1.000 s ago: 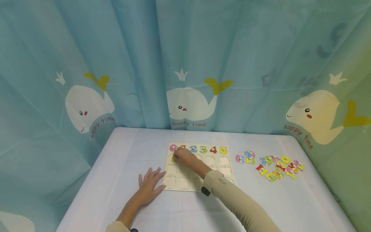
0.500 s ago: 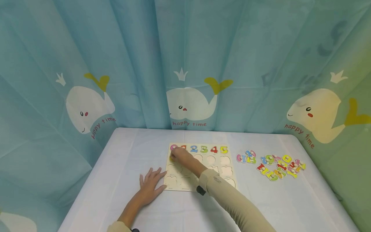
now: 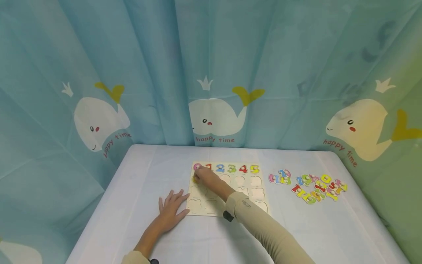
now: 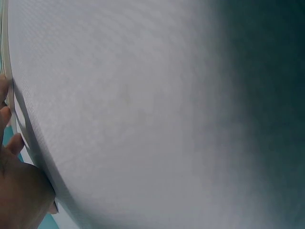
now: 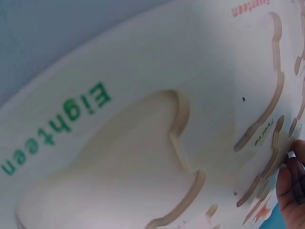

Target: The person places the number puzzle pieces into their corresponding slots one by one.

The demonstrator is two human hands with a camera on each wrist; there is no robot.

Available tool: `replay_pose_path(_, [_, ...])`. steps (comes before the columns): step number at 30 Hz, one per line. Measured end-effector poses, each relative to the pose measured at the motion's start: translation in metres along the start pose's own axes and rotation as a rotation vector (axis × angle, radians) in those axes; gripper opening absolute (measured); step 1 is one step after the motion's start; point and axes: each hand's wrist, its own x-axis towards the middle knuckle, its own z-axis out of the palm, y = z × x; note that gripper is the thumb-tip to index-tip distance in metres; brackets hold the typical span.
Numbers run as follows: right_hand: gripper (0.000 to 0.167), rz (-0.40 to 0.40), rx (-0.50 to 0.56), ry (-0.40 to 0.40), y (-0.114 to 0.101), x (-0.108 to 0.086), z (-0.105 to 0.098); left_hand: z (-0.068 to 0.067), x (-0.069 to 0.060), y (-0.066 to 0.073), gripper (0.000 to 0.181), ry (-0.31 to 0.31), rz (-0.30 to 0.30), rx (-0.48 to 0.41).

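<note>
A pale number puzzle board (image 3: pixel 217 212) lies on the white table. My right hand (image 3: pixel 207 178) reaches over its left side and pinches a yellow number piece (image 3: pixel 194 179) at the first recess of the second row. The fingers cover most of that piece, so its digit cannot be read. In the right wrist view, the right hand (image 5: pixel 293 183) shows at the right edge, low over the board (image 5: pixel 209 71). My left hand (image 3: pixel 169 212) rests on the table with fingers spread, the tips touching or very near the board's left edge. Only part of the left hand (image 4: pixel 24 191) appears in the left wrist view.
Number pieces 0 to 5 fill the top row, including a blue two (image 3: pixel 220 168) and a yellow five (image 3: pixel 254 169). Several loose number pieces (image 3: pixel 319 187) lie right of the board, some overlapping, with a smaller cluster (image 3: pixel 280 177) nearer. A whale-print curtain (image 3: pixel 158 73) surrounds the table (image 3: pixel 138 172).
My right hand has shifted slightly left with the yellow number piece, which now sits closer to the board's left edge. The left hand stays in place.
</note>
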Motion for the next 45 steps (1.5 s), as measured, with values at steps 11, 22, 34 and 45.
replay_pose_path(11, [0.018, 0.059, 0.041, 0.050, 0.023, -0.017, -0.004, 0.001, -0.001, 0.001, 0.049, -0.005, -0.015, -0.007])
replay_pose_path(22, [0.008, 0.123, -0.037, 0.229, 0.074, -0.051, -0.028, 0.001, 0.000, 0.001, 0.050, 0.003, -0.021, 0.001])
replay_pose_path(34, [0.008, 0.275, -0.006, 0.245, 0.118, -0.094, -0.047, 0.002, -0.002, 0.003, 0.050, -0.010, -0.024, 0.002])
replay_pose_path(45, [0.009, 0.383, -0.028, 0.264, 0.152, -0.135, -0.064, 0.000, -0.003, 0.002, 0.051, -0.003, -0.014, 0.008])
